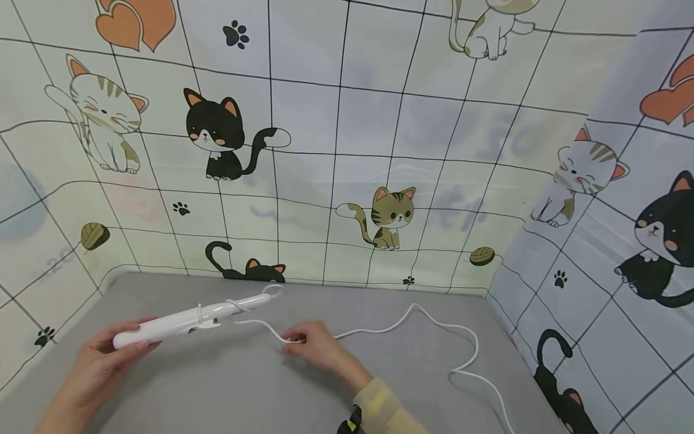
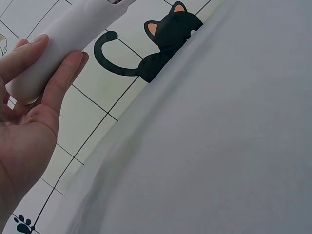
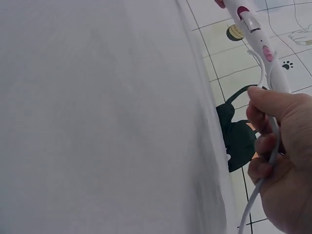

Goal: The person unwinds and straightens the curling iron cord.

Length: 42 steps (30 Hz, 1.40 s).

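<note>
In the head view, my left hand point(image 1: 103, 355) grips the thick end of a long white hair iron point(image 1: 168, 325), its other end pointing up to the right. Part of its white cord point(image 1: 358, 331) loops around the far half. My right hand point(image 1: 314, 343) pinches the cord a short way from the iron. Seen from the left wrist, thumb and fingers of the left hand point(image 2: 34, 97) wrap the smooth rounded end. The right wrist view has the cord running through the curled fingers of the right hand point(image 3: 287, 141); pink parts show on the iron point(image 3: 258, 41).
A grey-covered table surface point(image 1: 233, 392) lies below both hands. The cord's loose length bends across it to the right and leaves the bottom of the view. A cloth wall point(image 1: 309, 120) printed with cats and grid lines encloses the back and sides.
</note>
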Motion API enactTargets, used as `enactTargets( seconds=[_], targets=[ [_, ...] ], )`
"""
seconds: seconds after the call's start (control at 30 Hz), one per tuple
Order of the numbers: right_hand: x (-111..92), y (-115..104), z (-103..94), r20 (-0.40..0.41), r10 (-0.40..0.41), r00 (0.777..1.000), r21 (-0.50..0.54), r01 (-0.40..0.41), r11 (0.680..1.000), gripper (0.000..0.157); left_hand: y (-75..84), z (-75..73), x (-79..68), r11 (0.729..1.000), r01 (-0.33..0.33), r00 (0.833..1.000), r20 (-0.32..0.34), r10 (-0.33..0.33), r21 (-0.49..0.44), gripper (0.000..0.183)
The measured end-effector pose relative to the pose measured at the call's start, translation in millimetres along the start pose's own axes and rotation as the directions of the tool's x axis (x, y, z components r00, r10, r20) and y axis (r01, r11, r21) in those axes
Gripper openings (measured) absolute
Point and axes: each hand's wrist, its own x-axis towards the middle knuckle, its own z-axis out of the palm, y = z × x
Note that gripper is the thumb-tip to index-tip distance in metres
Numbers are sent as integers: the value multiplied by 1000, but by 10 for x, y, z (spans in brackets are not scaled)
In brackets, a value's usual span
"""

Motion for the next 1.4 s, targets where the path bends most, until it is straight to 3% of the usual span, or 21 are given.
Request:
enactTargets(
  seconds=[0.3, 0.57, 0.7, 0.9, 1.0, 1.1, 1.17, 1.23, 1.3, 1.4],
  targets=[
    [-38, 68, -164, -220, -112, 969, -33, 107, 994, 9, 36, -62, -77, 1000, 16, 999, -39, -16, 5, 56],
    [-65, 160, -436, -309, -126, 943, -38, 120, 992, 11, 77, -122, -111, 997, 21, 1000, -22, -22, -72, 58],
    [-93, 241, -569, -366, -88, 926, -4, 93, 996, 11, 106, -149, -123, 995, 19, 1000, -10, -20, -99, 57],
    [-125, 329, -713, -457, 40, 888, 52, -18, 998, 13, 185, -230, -212, 991, 47, 999, 6, -47, -127, 58],
    [-98, 356, -734, -492, 99, 865, 74, -72, 995, 14, 238, -322, -275, 995, 85, 995, -42, -87, -54, 55],
    [-75, 380, -750, -545, 143, 826, 97, -107, 989, 14, 308, -426, -338, 990, 141, 977, -162, -137, 8, 49],
    [-64, 402, -755, -571, 152, 806, 105, -112, 988, 12, 341, -493, -385, 991, 131, 968, -220, -124, 18, 47],
    [-58, 428, -751, -571, 137, 809, 93, -102, 990, 11, 364, -546, -426, 994, 109, 962, -256, -99, 26, 45],
    [-58, 447, -734, -553, 114, 826, 77, -85, 993, 10, 371, -590, -457, 998, 59, 968, -244, -60, -10, 47],
    [-60, 473, -707, -538, 98, 837, 73, -69, 995, 10, 376, -625, -482, 999, 35, 967, -252, -35, -5, 48]
  ],
)
